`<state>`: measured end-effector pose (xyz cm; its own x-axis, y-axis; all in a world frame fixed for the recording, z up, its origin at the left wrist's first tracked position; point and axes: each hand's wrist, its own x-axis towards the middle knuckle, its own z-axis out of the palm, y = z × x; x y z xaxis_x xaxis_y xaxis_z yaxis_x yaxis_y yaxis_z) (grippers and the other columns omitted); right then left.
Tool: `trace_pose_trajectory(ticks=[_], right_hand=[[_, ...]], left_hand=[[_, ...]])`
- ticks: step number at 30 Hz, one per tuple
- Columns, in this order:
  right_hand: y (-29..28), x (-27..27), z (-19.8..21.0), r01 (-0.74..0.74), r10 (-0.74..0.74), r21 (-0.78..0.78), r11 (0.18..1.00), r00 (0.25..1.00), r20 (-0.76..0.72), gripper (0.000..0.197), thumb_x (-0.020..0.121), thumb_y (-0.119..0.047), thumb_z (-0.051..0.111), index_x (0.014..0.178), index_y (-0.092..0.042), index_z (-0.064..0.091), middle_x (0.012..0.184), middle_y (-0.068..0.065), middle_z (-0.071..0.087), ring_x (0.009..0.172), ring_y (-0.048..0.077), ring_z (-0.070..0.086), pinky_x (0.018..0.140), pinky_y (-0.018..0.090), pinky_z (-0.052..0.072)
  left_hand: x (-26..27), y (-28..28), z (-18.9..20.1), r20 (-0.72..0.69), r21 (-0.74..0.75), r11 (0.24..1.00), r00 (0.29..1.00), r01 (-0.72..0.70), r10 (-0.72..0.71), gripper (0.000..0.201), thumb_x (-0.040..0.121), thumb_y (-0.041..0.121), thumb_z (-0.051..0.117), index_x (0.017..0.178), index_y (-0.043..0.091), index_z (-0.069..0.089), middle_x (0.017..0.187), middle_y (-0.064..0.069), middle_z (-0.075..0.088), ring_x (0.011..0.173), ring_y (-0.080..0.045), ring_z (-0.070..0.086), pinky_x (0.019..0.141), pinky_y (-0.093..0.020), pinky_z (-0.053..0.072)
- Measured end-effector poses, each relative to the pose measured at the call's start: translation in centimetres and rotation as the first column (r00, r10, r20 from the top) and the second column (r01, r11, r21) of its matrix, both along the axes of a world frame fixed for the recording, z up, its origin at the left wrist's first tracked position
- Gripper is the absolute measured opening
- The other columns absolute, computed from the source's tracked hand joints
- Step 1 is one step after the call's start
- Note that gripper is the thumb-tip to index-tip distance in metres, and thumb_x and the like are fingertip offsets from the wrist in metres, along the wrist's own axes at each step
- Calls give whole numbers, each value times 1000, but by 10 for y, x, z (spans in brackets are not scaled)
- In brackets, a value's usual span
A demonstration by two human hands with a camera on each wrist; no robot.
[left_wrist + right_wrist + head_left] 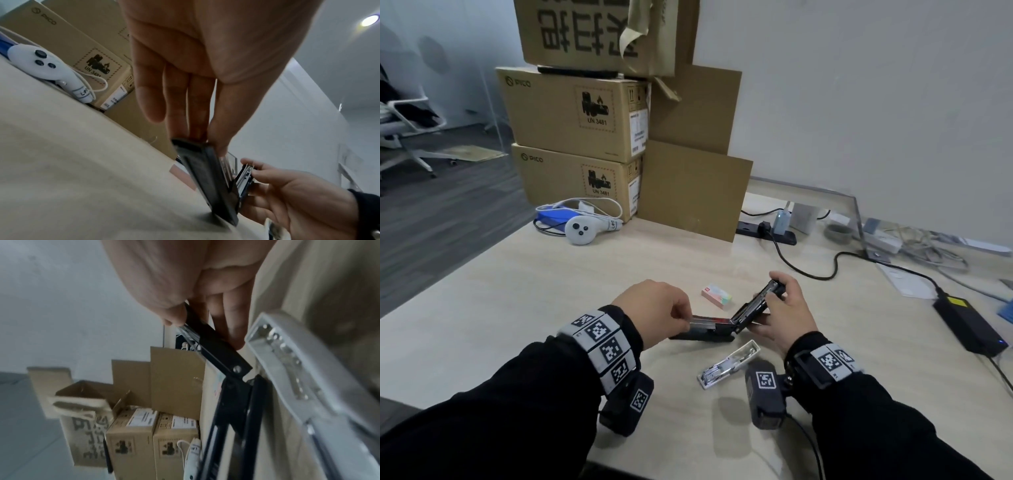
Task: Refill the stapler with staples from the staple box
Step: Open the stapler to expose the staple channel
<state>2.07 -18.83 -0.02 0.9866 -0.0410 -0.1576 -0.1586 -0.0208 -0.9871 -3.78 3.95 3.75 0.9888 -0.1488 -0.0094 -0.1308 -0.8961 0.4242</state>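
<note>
A black stapler (702,335) lies on the light table (517,291) with its base flat and its lid (758,305) swung up to the right. My right hand (789,310) grips the raised lid (213,344) between thumb and fingers. My left hand (654,308) pinches a silver strip of staples (702,321) over the open magazine, at the stapler's (209,178) front end. The small pink and green staple box (716,295) sits just behind the stapler. My palm hides the fingertip contact in the head view.
A white stapler (729,364) lies open on the table near my right wrist. Stacked cardboard boxes (575,116) and a white controller (582,229) stand at the back left. A power strip (767,233), cables and a black power adapter (969,325) occupy the right.
</note>
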Motion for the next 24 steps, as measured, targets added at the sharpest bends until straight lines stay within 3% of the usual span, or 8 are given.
trace_pose_trajectory(ticks=[2, 4, 6, 9, 16, 19, 22, 24], right_hand=[[-10, 4, -4, 26, -28, -61, 998, 999, -34, 30, 100, -11, 43, 117, -34, 53, 115, 12, 59, 88, 34, 69, 76, 52, 61], [-23, 8, -10, 34, -27, -337, 941, 999, 26, 29, 99, -17, 45, 121, -32, 57, 107, 5, 62, 80, 20, 64, 68, 35, 57], [-32, 11, -16, 36, 5, -551, 834, 997, 72, 29, 97, -24, 50, 121, -33, 62, 110, 4, 64, 87, 19, 61, 76, 30, 49], [-39, 18, -24, 6, 15, -698, 716, 1000, 25, 26, 90, -34, 54, 110, -41, 69, 118, 9, 62, 98, 24, 62, 90, 31, 48], [-26, 11, -2, 47, 35, -853, 521, 996, 77, 34, 90, -41, 52, 122, -43, 62, 136, -5, 49, 125, 23, 49, 103, 43, 39], [-3, 5, 21, 68, 205, -901, 428, 964, 170, 24, 91, -42, 49, 108, -41, 65, 125, -16, 55, 119, 14, 50, 99, 42, 34], [23, 8, 35, -76, 362, -954, 288, 931, 35, 23, 90, -44, 46, 95, -36, 67, 110, -19, 65, 101, 10, 58, 96, 41, 32], [37, 17, 39, -176, 385, -965, 193, 919, -90, 26, 87, -50, 49, 94, -32, 67, 104, -14, 67, 97, 13, 59, 96, 41, 35]], left_hand=[[0, 0, -3, -60, 17, 1000, 998, 15, -14, 9, 80, 29, 71, 85, 26, 78, 73, 18, 65, 85, -8, 67, 82, -30, 56], [0, -1, -6, -104, 16, 1000, 994, 21, -19, 9, 79, 28, 73, 84, 24, 79, 73, 15, 68, 83, -9, 68, 78, -27, 56], [-1, -3, -9, -136, 23, 999, 990, 31, -27, 9, 78, 28, 75, 83, 23, 80, 72, 14, 69, 81, -8, 68, 75, -25, 56], [-1, -5, -13, -169, 26, 999, 985, 34, -30, 10, 77, 28, 75, 83, 23, 80, 70, 16, 67, 77, -6, 65, 74, -25, 56], [-3, 0, -22, -174, -120, 993, 985, -19, -2, 11, 77, 32, 74, 82, 25, 80, 85, 13, 76, 83, -4, 68, 77, -25, 56], [-3, 6, -31, -165, -278, 958, 986, -73, 27, 10, 77, 35, 75, 80, 27, 80, 84, 13, 76, 79, 0, 68, 75, -23, 55], [-5, 9, -39, -185, -426, 893, 980, -146, 72, 12, 79, 35, 74, 82, 24, 79, 79, 9, 76, 68, -3, 67, 59, -19, 50], [-8, 12, -44, -223, -499, 846, 971, -188, 85, 12, 80, 35, 74, 82, 24, 78, 81, 3, 78, 76, -15, 72, 58, -23, 52]])
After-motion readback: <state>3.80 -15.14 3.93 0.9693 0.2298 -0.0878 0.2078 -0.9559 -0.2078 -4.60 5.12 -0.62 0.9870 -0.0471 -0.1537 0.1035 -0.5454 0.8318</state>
